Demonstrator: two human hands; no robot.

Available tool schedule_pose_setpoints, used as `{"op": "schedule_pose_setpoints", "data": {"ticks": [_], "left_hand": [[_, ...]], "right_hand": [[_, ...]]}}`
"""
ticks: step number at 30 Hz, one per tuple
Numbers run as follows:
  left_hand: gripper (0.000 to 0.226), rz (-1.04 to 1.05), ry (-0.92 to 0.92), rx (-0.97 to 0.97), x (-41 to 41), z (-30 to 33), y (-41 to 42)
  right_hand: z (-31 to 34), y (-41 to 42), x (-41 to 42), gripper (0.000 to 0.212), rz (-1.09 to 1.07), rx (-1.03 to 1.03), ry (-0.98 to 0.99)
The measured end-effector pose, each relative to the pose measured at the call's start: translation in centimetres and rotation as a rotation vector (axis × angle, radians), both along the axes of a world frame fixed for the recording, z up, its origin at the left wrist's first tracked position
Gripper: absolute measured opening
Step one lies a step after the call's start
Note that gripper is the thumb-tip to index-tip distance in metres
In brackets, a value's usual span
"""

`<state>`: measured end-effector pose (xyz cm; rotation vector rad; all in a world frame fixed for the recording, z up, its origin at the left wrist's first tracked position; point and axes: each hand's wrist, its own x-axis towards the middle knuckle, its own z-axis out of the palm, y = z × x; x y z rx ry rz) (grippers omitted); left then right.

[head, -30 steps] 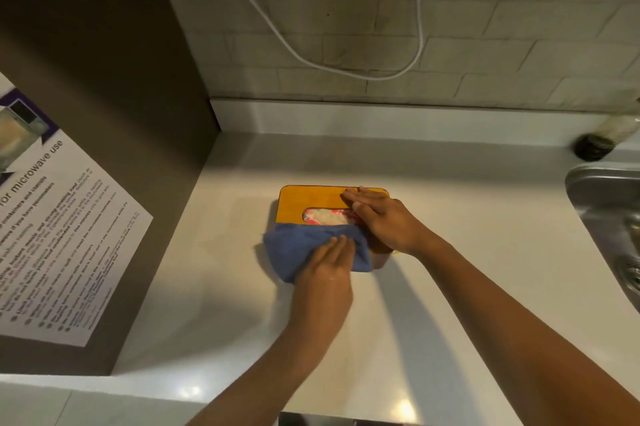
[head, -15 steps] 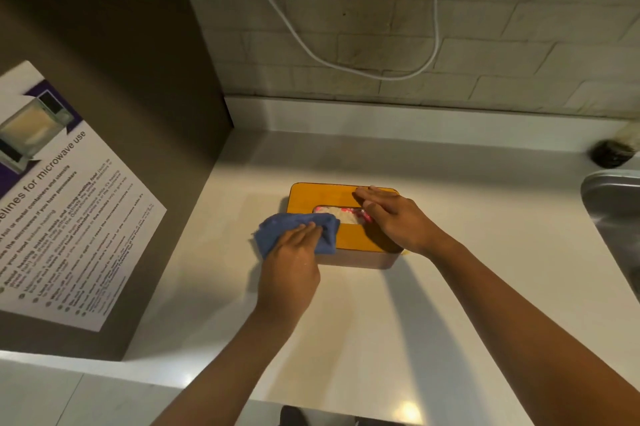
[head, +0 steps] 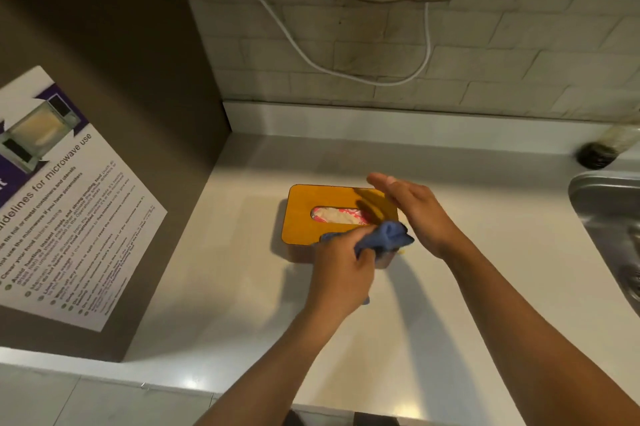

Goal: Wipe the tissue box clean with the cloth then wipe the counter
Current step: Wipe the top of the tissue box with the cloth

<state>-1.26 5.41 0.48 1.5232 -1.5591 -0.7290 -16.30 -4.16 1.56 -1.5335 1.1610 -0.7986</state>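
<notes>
Box-wiping step: at frame centre, the left hand [head: 341, 268] clenches the bunched blue cloth [head: 382, 239] against the lower-right corner of the orange tissue box [head: 311, 214] on the tabletop [head: 221, 287], while the right hand [head: 414, 209], open-palmed, apparently hovers just above its right end; next, the remaining lid and sides, then the tabletop.

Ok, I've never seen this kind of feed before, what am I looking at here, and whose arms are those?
There is no machine: a camera worn on a person's head looks down at their own two bare arms. The left hand grips a bunched blue cloth at the near right corner of an orange-topped tissue box, with tissue showing through its slot. The right hand is open, fingers straight, raised over the box's right end. The box sits on a pale counter. A steel sink is at the right edge, and a microwave-use poster hangs on the left panel.
</notes>
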Motion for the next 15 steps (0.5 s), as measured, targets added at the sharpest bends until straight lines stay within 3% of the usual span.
{"op": "schedule_pose_setpoints", "data": {"ticks": [3,6,7,9,12,15], "left_hand": [[0.018,0.044,0.156,0.009,1.4,1.5,-0.7],[0.013,0.006,0.382,0.099,1.1,2.9,-1.7],[0.014,0.0,0.398,0.111,0.7,3.3,-1.8],[0.014,0.018,0.294,0.057,0.2,3.4,-1.9],[0.019,0.036,0.052,-0.019,1.1,2.6,-1.4],[0.034,0.023,-0.099,0.011,4.1,0.4,-1.1]], "right_hand": [[0.7,2.4,-0.7,0.043,0.075,0.018,-0.223],[1.3,4.8,-0.1,0.068,0.137,0.138,-0.449],[1.4,5.6,0.3,0.067,0.143,0.16,-0.502],[1.5,6.8,1.0,0.05,0.057,0.163,-0.49],[1.5,7.4,1.5,0.023,-0.175,0.118,-0.293],[1.4,6.5,0.9,0.016,-0.462,0.008,-0.107]]}}
